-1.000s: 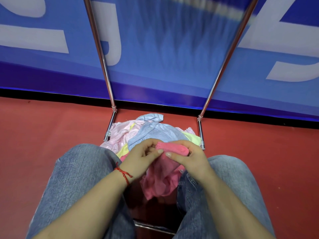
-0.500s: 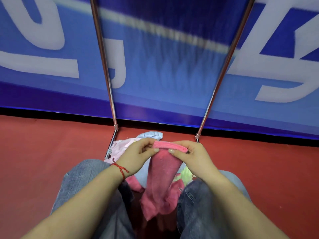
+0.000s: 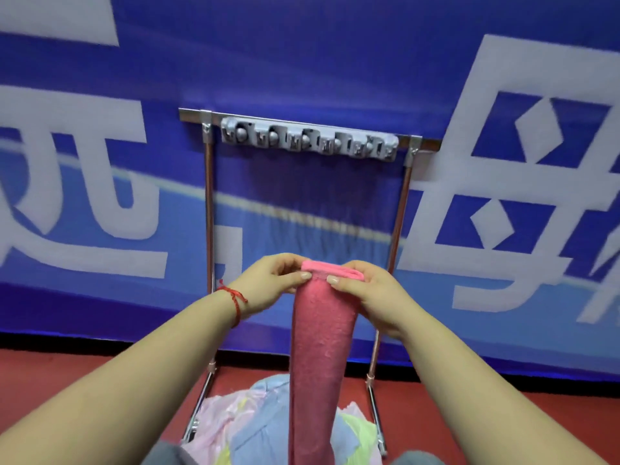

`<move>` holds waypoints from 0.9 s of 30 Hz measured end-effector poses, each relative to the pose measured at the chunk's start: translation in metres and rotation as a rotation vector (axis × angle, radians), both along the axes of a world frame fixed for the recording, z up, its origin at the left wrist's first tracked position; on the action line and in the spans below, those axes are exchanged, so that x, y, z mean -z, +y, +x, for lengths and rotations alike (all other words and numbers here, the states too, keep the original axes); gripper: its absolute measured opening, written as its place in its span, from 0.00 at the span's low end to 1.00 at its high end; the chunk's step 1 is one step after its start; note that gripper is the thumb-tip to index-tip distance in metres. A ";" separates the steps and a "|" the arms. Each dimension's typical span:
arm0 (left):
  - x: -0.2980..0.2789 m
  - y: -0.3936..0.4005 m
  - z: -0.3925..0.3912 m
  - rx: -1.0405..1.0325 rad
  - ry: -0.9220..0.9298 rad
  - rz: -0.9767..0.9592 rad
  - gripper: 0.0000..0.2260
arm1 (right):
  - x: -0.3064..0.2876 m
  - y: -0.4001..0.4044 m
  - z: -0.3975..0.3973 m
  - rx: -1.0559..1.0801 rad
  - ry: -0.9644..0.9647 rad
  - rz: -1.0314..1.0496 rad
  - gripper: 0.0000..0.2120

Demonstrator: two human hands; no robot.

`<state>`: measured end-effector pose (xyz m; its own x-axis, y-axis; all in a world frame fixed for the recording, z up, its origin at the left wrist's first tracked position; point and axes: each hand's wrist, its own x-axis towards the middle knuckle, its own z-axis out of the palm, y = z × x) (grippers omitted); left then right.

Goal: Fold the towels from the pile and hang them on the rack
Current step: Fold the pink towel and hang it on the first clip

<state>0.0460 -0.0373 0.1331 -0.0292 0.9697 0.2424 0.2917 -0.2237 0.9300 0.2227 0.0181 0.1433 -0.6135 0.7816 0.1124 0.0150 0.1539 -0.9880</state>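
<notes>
A: Pink towel (image 3: 322, 347) hangs as a narrow folded strip in front of the rack (image 3: 310, 139), above the pile (image 3: 258, 421). Left hand (image 3: 268, 283) and right hand (image 3: 365, 290) each pinch its top edge.

B: I'd keep the edges level and aim for a clip. Fabric looks nubby, bright pink.

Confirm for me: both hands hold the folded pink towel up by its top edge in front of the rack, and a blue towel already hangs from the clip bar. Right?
Not quite. In the head view the clip bar holds nothing yet; the blue towel lies in the pile on the floor. The rest stands: the left hand and right hand pinch the pink towel by its top edge before the rack.
</notes>
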 end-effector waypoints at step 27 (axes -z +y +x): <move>-0.018 0.085 -0.021 0.236 -0.209 -0.380 0.11 | -0.156 0.081 -0.040 0.098 -0.071 0.110 0.06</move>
<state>0.0248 0.0475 0.1514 0.1911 0.9746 -0.1171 0.0722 0.1050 0.9918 0.1823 0.0991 0.2988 -0.5446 0.8234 0.1595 0.1048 0.2555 -0.9611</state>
